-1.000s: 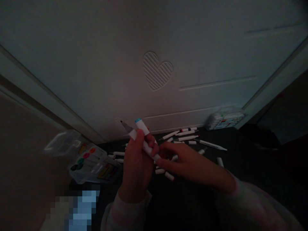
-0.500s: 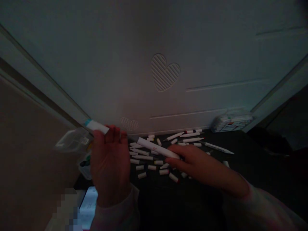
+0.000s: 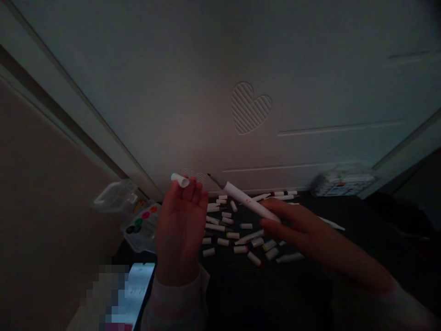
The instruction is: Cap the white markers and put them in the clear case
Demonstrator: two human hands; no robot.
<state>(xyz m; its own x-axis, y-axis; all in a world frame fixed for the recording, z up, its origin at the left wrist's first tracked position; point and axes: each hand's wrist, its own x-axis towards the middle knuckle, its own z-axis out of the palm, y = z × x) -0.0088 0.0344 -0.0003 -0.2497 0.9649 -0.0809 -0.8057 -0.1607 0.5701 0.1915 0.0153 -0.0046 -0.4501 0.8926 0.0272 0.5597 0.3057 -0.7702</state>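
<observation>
My left hand (image 3: 182, 225), palm turned up, pinches a white marker cap (image 3: 179, 179) with a teal end between thumb and fingers. The cap's hollow end faces right. In my right hand (image 3: 299, 230) is a white marker (image 3: 250, 201), gripped near its rear end. Its dark tip is bare and points up and left, a short gap away from the cap. Below and between my hands, several loose caps (image 3: 240, 249) and uncapped markers (image 3: 215, 227) lie scattered on a dark surface (image 3: 234, 294).
A clear plastic box (image 3: 139, 230) with coloured marker ends stands at left, its lid (image 3: 115, 195) raised. A lit phone (image 3: 138, 289) lies at lower left. A clear pack of markers (image 3: 344, 181) rests at back right against the white panel (image 3: 172, 92) with embossed hearts.
The cap in my left hand has turned so its hollow end shows. My right hand has moved slightly right, and the marker's dark tip is now plainly visible. The view has shifted left.
</observation>
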